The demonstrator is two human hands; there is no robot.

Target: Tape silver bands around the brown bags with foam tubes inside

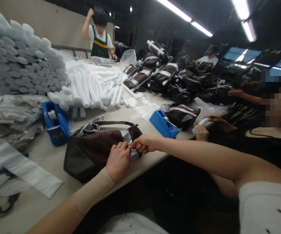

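Note:
A dark brown handbag [94,151] lies on its side on the table, near the front edge. Its strap [111,123] runs along the top, with grey wrapping bunched at one end. Clear plastic wrap [126,136] goes round the bag's right end. My left hand [119,161], with a beige sleeve at the wrist, is closed with bent fingers pressing on this wrap. Right beside it, my right hand [145,144] pinches at the wrap's edge, fingertips almost touching the left ones. What exactly lies between the fingertips is partly hidden.
Blue tape dispensers stand left [55,123] and right [163,123] of the bag. White foam rolls [16,61] are stacked at the left; wrapped bags [164,71] pile up behind. A co-worker's hands [201,131] hold a white roll at the right. Plastic sleeves [25,165] lie left.

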